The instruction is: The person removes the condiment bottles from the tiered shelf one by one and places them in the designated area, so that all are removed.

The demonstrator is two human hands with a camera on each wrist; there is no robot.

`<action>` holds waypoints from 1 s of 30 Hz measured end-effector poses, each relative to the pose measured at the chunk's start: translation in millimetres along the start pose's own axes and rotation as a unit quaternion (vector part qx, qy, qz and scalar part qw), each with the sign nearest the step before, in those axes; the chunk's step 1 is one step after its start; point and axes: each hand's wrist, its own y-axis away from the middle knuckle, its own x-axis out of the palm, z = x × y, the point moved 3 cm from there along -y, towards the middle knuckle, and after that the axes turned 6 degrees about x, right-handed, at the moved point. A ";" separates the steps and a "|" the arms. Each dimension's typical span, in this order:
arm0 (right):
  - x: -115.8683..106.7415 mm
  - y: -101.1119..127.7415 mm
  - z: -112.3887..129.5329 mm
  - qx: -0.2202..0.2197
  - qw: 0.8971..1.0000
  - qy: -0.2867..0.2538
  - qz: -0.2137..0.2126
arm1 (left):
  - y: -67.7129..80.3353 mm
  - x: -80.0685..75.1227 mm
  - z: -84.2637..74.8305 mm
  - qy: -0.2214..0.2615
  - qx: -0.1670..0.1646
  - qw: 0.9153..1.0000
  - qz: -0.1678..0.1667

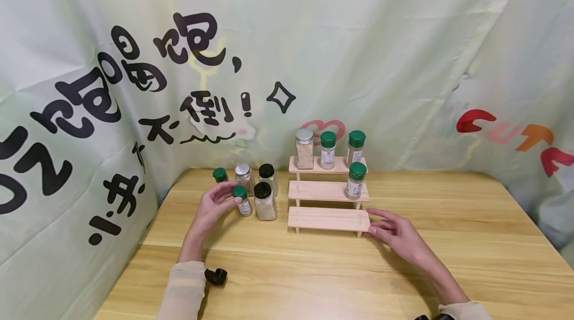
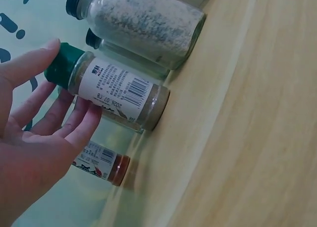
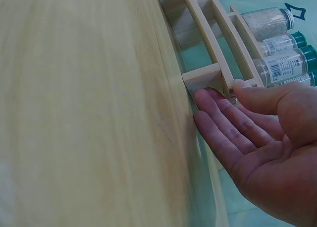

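Left of centre in the head view, the left hand (image 1: pixel 214 209) curls its thumb and fingers round a small spice bottle (image 1: pixel 242 200) that stands on the wooden table (image 1: pixel 314 270). The bottle is clear with a dark green screw cap, a pale powder inside and a white label that carries a barcode and printed text; in the left wrist view the thumb lies on the cap and the fingers (image 2: pixel 79 119) lie along the label. Around it, in the middle left of the frame, stand two black-capped jars (image 1: pixel 265 201), a silver-capped jar (image 1: pixel 243 176) and another green-capped bottle (image 1: pixel 219 175). At centre sits a three-step wooden rack (image 1: pixel 329 191); a silver-lidded jar (image 1: pixel 304 148) and two green-capped bottles (image 1: pixel 341 148) stand on its top step, and one green-capped bottle (image 1: pixel 356 180) on the middle step. The right hand (image 1: pixel 394 233) lies flat at lower right of the rack, fingers straight and together, fingertips (image 3: pixel 204 95) touching the bottom step's end.
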 end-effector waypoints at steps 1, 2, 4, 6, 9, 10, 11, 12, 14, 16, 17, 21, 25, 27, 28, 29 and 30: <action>0.3 -0.1 0.2 0.001 1.000 0.000 0.001 | 0.1 -0.4 -1.4 -0.002 0.002 1.000 -0.001; 0.6 -0.3 0.4 0.002 1.000 0.000 0.001 | 0.1 -0.7 -3.1 -0.004 0.005 1.000 -0.002; 1.1 -0.6 0.5 0.005 1.000 0.000 0.001 | -0.1 -1.3 -7.1 -0.007 0.012 1.000 -0.006; 1.6 -1.1 0.5 0.006 1.000 -0.001 0.004 | -0.3 -1.4 -12.3 -0.007 0.025 1.000 -0.013; 2.0 -1.9 0.7 0.006 1.000 -0.006 0.005 | -0.5 -0.7 -21.5 -0.005 0.044 0.999 -0.020; 2.1 -2.1 0.9 0.006 1.000 -0.008 0.006 | -0.4 -0.1 -24.9 -0.003 0.051 0.998 -0.022; 2.3 -2.3 1.2 0.005 1.000 -0.008 0.006 | -0.3 0.6 -28.4 0.000 0.056 0.998 -0.024; 2.3 -2.6 1.5 0.004 1.000 -0.008 0.006 | -0.1 1.2 -31.6 0.002 0.060 0.998 -0.026; 2.4 -2.9 2.1 0.001 1.000 -0.007 0.004 | 0.6 2.5 -38.1 0.006 0.065 0.997 -0.030; 2.4 -3.1 2.3 -0.001 1.000 -0.006 0.003 | 1.1 4.0 -44.0 0.010 0.071 0.997 -0.032; 2.4 -3.3 2.4 -0.002 1.000 -0.005 0.002 | 1.4 4.8 -46.6 0.010 0.074 0.997 -0.033; 2.1 -3.3 2.3 -0.002 1.000 -0.007 0.003 | 2.2 9.4 -56.2 0.015 0.089 0.995 -0.030; 1.9 -2.2 1.9 -0.003 1.000 -0.004 0.005 | 2.7 16.7 -64.5 0.026 0.112 0.993 -0.023; 1.6 -1.2 1.4 -0.001 1.000 -0.004 0.006 | 2.7 21.4 -67.5 0.029 0.121 0.992 -0.020; 1.4 -0.6 1.1 0.000 1.000 -0.002 0.005 | 2.7 23.9 -68.5 0.031 0.125 0.992 -0.017; 1.1 0.1 1.0 0.001 1.000 0.000 0.003 | 2.8 26.9 -69.3 0.033 0.127 0.991 -0.016; 0.8 0.8 0.9 0.002 1.000 0.003 0.001 | 2.8 29.6 -70.1 0.035 0.129 0.991 -0.013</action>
